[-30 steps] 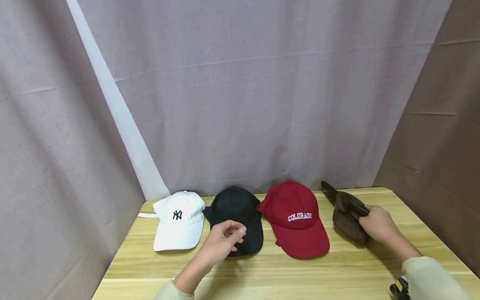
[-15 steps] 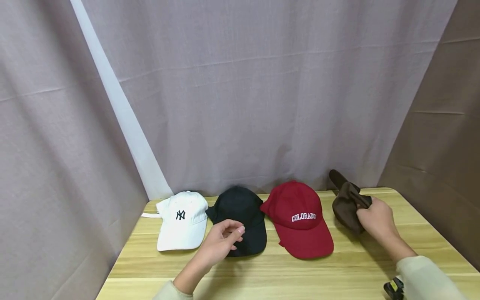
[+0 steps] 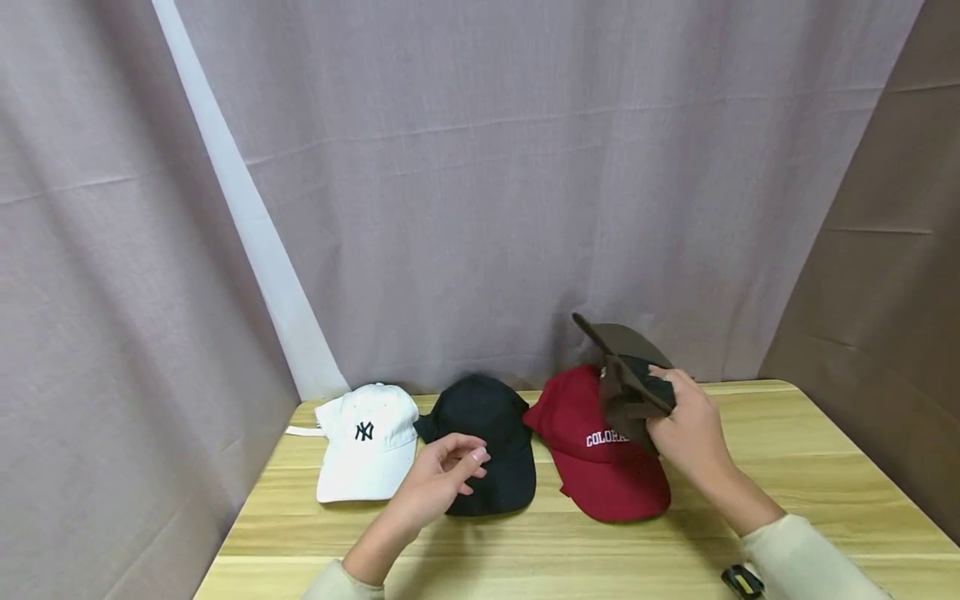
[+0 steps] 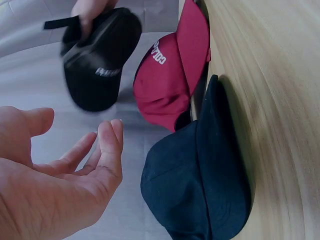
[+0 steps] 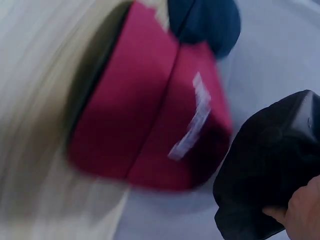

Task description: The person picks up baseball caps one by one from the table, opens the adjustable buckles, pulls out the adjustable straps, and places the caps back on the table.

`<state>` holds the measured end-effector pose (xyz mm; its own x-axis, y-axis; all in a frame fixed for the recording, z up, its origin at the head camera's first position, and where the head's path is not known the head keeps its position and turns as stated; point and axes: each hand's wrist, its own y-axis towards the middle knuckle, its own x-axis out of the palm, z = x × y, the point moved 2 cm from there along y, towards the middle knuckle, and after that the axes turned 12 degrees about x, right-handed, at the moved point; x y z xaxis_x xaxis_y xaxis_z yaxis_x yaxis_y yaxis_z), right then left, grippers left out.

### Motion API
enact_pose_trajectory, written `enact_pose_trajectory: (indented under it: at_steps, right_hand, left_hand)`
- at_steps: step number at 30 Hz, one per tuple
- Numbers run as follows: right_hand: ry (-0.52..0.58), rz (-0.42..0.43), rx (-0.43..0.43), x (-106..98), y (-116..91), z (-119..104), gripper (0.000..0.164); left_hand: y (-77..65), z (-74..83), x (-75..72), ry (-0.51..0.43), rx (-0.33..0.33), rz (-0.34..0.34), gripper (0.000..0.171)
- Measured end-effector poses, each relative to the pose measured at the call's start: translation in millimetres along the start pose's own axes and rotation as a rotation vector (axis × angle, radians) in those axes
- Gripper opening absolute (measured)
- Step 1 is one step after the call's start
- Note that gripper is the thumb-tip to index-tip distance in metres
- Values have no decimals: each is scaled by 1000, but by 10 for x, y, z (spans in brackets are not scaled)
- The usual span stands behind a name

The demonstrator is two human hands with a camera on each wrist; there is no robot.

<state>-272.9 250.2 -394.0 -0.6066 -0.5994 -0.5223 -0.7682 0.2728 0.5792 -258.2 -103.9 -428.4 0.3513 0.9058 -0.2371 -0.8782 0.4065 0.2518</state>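
My right hand [image 3: 692, 429] grips a dark brown cap [image 3: 630, 346] by its back edge, thumb on one side and fingers on the other. The brown cap is raised and tilted, its brim pointing up and left, and it overlaps the red COLORADO cap [image 3: 600, 475] in the head view. Pale lettering shows on its front in the left wrist view. My left hand [image 3: 438, 483] holds nothing; its fingers are relaxed and loosely bent in front of the black cap [image 3: 498, 475]. A white cap [image 3: 363, 462] with a dark NY logo lies farther left.
The white, black and red caps sit in a row along the back of the wooden table [image 3: 570, 575], brims toward me. A grey curtain [image 3: 480, 208] hangs right behind them. A small black and yellow object [image 3: 742, 581] shows beside my right sleeve.
My right hand has lifted the brown cap off the table's right side and carried it left, over the red cap. My left hand has barely moved.
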Motion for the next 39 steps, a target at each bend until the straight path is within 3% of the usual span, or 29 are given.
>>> enact_pose_trajectory:
  at_steps: [7,13,19,23,25,28,32,39]
  right_hand:
    - [15,-154,-108,495,-181,-556,21]
    - [-25,-208,-121,840,-330,-725,22]
    - [-66,-178,-136,956,-421,-757,21]
    - [-91,-210,-119,950,-452,-754,28]
    - [-107,-234,-110,940,-467,-744,31]
    - [-120,-256,-112,909,-473,-723,33]
    - [-116,-280,-123,843,-449,-692,33]
    - [-67,-304,-127,746,-420,-616,32]
  left_hand:
    - [46,30,22,9,31,19,41]
    - [144,72,119,87,128,89,40]
    - [235,171,234,343,310,200,53]
    - [263,224,294,578,390,194,67]
    - [272,246,316,677,401,170,59]
    - [303,265,331,767,404,146,32]
    - [357,265,321,761,404,167,10]
    - [409,167,271,638,406,226,4]
